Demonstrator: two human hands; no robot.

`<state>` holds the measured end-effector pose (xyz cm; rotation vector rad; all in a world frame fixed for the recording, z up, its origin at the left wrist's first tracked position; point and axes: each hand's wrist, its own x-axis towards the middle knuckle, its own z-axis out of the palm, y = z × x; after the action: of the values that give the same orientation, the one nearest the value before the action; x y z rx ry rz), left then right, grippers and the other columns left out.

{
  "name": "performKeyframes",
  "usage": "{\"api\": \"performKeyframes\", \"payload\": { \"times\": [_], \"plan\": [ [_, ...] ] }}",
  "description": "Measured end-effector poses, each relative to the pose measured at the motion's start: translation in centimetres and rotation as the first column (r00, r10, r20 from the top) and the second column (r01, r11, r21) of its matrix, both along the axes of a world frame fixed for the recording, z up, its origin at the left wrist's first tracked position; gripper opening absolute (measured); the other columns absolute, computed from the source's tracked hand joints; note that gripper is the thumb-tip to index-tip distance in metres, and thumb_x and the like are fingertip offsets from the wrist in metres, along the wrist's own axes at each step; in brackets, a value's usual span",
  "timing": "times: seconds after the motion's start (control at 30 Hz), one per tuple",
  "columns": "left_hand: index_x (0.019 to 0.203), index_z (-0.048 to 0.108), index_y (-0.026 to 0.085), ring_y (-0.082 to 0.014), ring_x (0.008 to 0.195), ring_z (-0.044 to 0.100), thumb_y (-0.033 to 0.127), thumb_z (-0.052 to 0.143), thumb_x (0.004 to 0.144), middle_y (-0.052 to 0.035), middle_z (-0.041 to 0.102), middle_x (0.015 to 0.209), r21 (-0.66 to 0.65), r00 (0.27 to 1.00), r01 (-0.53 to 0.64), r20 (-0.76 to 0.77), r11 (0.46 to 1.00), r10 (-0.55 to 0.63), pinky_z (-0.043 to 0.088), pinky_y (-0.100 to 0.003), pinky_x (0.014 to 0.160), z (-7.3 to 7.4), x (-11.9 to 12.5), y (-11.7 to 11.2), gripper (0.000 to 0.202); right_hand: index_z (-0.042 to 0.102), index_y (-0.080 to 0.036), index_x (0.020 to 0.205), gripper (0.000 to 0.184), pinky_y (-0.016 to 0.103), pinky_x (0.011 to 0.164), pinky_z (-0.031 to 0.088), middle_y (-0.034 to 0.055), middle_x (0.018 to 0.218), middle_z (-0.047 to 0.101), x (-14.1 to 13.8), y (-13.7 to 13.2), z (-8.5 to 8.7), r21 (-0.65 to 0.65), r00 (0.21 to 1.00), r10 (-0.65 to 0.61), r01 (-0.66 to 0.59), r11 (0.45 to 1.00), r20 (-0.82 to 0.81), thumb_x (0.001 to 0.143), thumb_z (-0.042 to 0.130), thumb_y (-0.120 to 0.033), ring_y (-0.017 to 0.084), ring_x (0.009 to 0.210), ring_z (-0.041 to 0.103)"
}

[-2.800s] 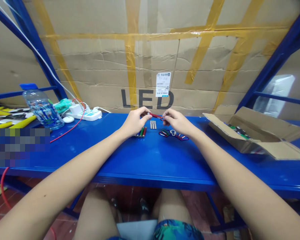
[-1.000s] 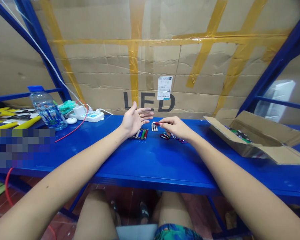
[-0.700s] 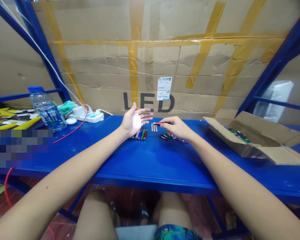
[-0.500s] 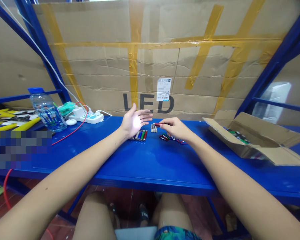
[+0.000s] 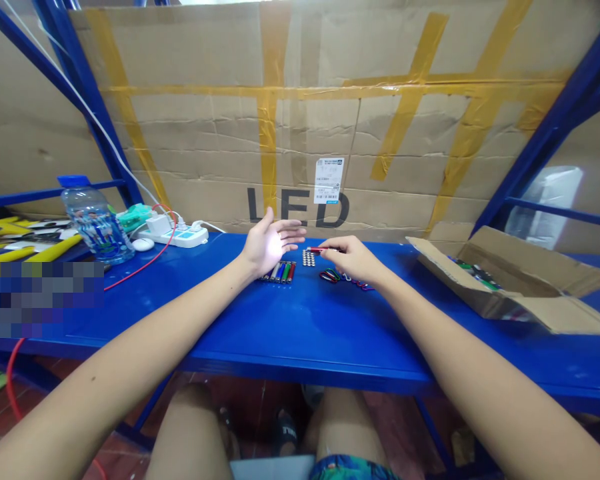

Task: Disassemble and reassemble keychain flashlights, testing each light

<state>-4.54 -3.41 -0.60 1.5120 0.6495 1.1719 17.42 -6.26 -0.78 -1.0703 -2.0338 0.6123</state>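
My right hand is closed around a small red flashlight, pointed left. Its beam makes a bright spot on the palm of my left hand, which is held up with its fingers stretched out and nothing in it. Below the left hand, several coloured flashlight tubes lie side by side in a row on the blue table. Small silver button cells sit in a neat block between the hands. Under the right hand are several coloured carabiners, partly covered by it.
An open cardboard box with small items stands at the right. To the left are a water bottle, a white power strip, a red cable and yellow-handled things. A large taped carton rises behind the table.
Both hands keep nearly the same pose, with the light still on the left palm. The whole view has shifted very slightly.
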Motion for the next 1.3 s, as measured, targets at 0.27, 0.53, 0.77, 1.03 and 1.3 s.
{"api": "performKeyframes", "payload": {
  "times": [0.27, 0.53, 0.77, 1.03, 1.3],
  "plan": [
    [0.108, 0.069, 0.016, -0.0323, 0.114, 0.064, 0.078, 0.030, 0.085, -0.0188, 0.071, 0.117, -0.046, 0.997, 0.037, 0.074, 0.998, -0.034, 0.052, -0.044, 0.087, -0.2, 0.0, 0.2, 0.077, 0.071, -0.014, 0.076, 0.031, 0.029, 0.056, 0.036, 0.0021, 0.062, 0.057, -0.1, -0.6, 0.9, 0.062, 0.993, -0.089, 0.093, 0.994, -0.075, 0.079, 0.056, -0.040, 0.014, 0.057, 0.046],
    [0.106, 0.069, 0.013, -0.0319, 0.113, 0.064, 0.075, 0.034, 0.087, -0.0186, 0.071, 0.115, -0.128, 0.984, 0.070, 0.172, 0.989, -0.047, 0.052, -0.041, 0.089, -0.1, 0.1, 0.2, 0.074, 0.069, -0.012, 0.071, 0.037, 0.028, 0.055, 0.032, -0.0010, 0.052, 0.047, -0.1, -0.7, 1.0, 0.101, 0.988, -0.121, 0.131, 0.986, -0.097, 0.081, 0.056, -0.045, 0.013, 0.055, 0.042],
    [0.108, 0.069, 0.013, -0.0318, 0.113, 0.064, 0.075, 0.034, 0.087, -0.0173, 0.072, 0.114, -0.131, 0.983, 0.076, 0.178, 0.989, -0.052, 0.052, -0.041, 0.088, -0.2, 0.0, 0.2, 0.074, 0.070, -0.012, 0.072, 0.039, 0.029, 0.055, 0.032, -0.0008, 0.052, 0.048, -0.2, -0.9, 1.2, 0.098, 0.990, -0.120, 0.127, 0.987, -0.080, 0.081, 0.057, -0.047, 0.013, 0.055, 0.043],
    [0.110, 0.068, 0.013, -0.0324, 0.114, 0.063, 0.075, 0.033, 0.087, -0.0186, 0.071, 0.116, -0.113, 0.989, 0.057, 0.145, 0.992, -0.040, 0.052, -0.042, 0.087, -0.1, 0.0, 0.2, 0.075, 0.067, -0.013, 0.069, 0.037, 0.028, 0.056, 0.032, -0.0004, 0.054, 0.049, -0.3, -0.9, 1.0, 0.093, 0.993, -0.112, 0.115, 0.989, -0.040, 0.082, 0.056, -0.046, 0.013, 0.057, 0.043],
    [0.110, 0.068, 0.013, -0.0322, 0.114, 0.063, 0.077, 0.032, 0.086, -0.0180, 0.071, 0.117, -0.110, 0.990, 0.055, 0.135, 0.992, -0.040, 0.053, -0.041, 0.086, 0.0, -0.1, 0.1, 0.077, 0.069, -0.013, 0.071, 0.035, 0.028, 0.057, 0.033, -0.0002, 0.055, 0.051, -0.3, -1.0, 1.0, 0.093, 0.992, -0.113, 0.118, 0.989, -0.059, 0.082, 0.057, -0.045, 0.013, 0.058, 0.044]
  ]
}}
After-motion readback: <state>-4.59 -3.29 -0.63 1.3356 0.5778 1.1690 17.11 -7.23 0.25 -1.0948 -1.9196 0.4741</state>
